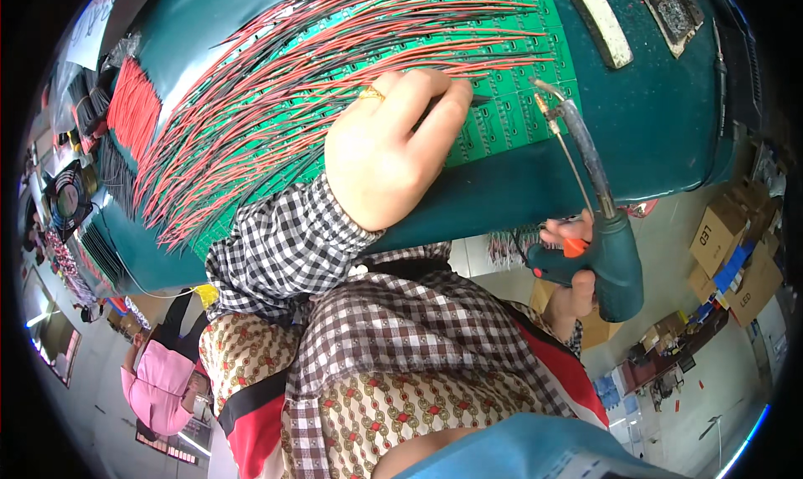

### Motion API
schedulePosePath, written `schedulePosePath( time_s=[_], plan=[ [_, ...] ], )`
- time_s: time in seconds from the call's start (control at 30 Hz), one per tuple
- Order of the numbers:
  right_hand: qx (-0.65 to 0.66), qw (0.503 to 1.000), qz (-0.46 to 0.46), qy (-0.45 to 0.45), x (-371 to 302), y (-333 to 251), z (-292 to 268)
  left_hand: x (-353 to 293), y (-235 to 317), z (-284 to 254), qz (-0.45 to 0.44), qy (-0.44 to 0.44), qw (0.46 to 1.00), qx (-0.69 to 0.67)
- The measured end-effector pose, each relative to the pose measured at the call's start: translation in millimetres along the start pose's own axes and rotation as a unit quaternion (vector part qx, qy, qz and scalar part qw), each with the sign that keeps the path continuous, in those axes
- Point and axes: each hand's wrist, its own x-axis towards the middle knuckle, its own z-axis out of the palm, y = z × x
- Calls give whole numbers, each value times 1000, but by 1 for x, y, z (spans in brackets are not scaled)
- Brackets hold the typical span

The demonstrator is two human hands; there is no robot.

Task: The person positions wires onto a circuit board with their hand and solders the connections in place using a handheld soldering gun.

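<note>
A green circuit board panel (514, 124) lies on the dark green work surface, with many red and black wires (251, 115) fanned across it to the left. My left hand (393, 149) rests over the panel's near part, fingers curled and pinched. A thin black wire (480, 100) seems to stick out past its fingertips; most of it is hidden by the hand. In my right hand (575, 295) is a green soldering gun (619, 266) with an orange trigger. Its tip and thin feed tube point at the panel's right edge, apart from the left hand.
Bundles of red wires (134, 111) and black wires (115, 174) lie at the left, near a small fan (69, 191). A pale curved strip (598, 19) and a stained tray (672, 15) sit at the far right. Cardboard boxes (719, 228) stand beyond; a person in pink (159, 387) is at lower left.
</note>
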Motion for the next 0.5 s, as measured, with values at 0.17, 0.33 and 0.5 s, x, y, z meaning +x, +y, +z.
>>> schedulePosePath(
  time_s=[0.17, 0.33, 0.5],
  plan=[
    [-2, 1000, 7, 0, -2, 0, 4, -2, -2, 1, 15, 16, 1000, -21],
    [0, 1000, 12, -16, -7, -1, 6, -8, 2, 1, 8, -8, 1000, 0],
    [8, 999, 21, -24, -7, 1, 5, -9, -2, 4, 39, 15, 999, 14]
  ],
)
